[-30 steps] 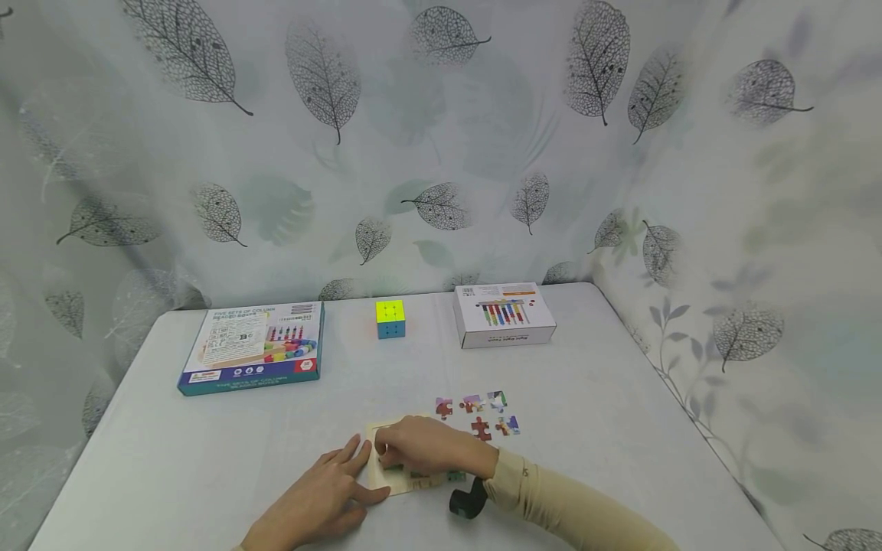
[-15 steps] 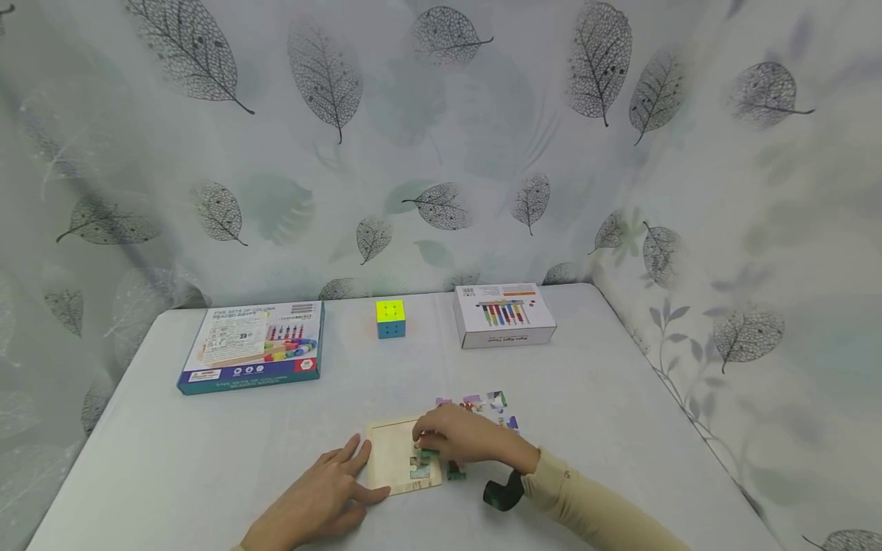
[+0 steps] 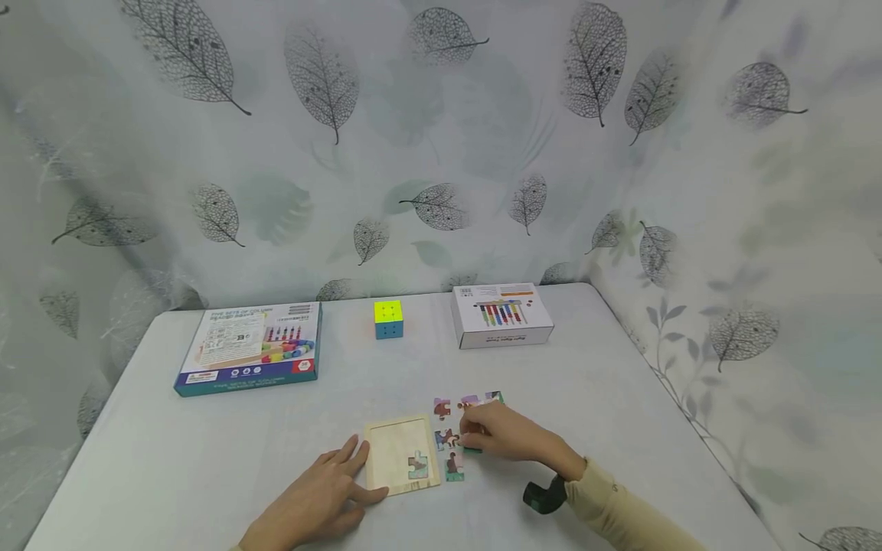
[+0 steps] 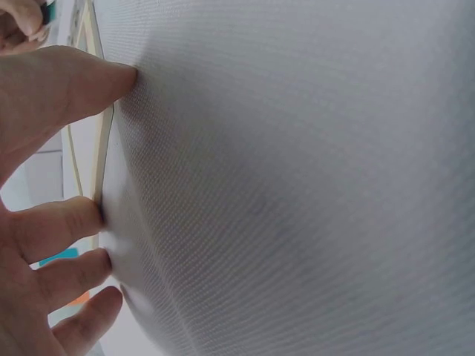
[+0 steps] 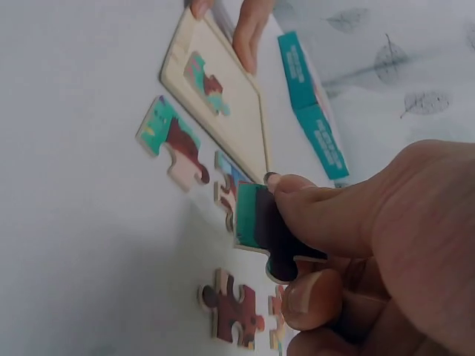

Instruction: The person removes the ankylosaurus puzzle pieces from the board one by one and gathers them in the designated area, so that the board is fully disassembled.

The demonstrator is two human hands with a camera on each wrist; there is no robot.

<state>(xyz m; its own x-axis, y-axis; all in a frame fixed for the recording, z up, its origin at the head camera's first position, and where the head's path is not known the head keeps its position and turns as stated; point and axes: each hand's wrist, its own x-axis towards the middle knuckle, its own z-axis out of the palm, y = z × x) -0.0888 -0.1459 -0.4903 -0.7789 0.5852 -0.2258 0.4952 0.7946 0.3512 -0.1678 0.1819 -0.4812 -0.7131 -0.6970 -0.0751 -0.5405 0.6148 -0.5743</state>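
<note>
A shallow wooden puzzle tray (image 3: 389,451) lies on the white table, with one green-and-brown puzzle piece (image 3: 417,465) in its lower right part. At the tray's left edge my left hand (image 3: 317,493) rests with fingers spread, thumb and fingertips touching the rim. Right of the tray, my right hand (image 3: 517,436) pinches a green-and-dark puzzle piece (image 5: 256,219) between thumb and fingers, just above the table. Loose pieces lie around it: a green-and-brown piece (image 5: 174,141) beside the tray, a dark red piece (image 5: 236,308), and others partly hidden by the hand.
Farther back stand a flat teal-edged bead-game box (image 3: 251,348) on the left, a yellow-and-blue puzzle cube (image 3: 389,319) in the middle and a white box (image 3: 503,315) on the right. A leaf-patterned curtain (image 3: 427,153) hangs behind the table.
My right hand has moved rightward from over the tray to the loose pieces, carrying the green-edged puzzle piece, which uncovers the tray. The left hand stays at the tray's edge.
</note>
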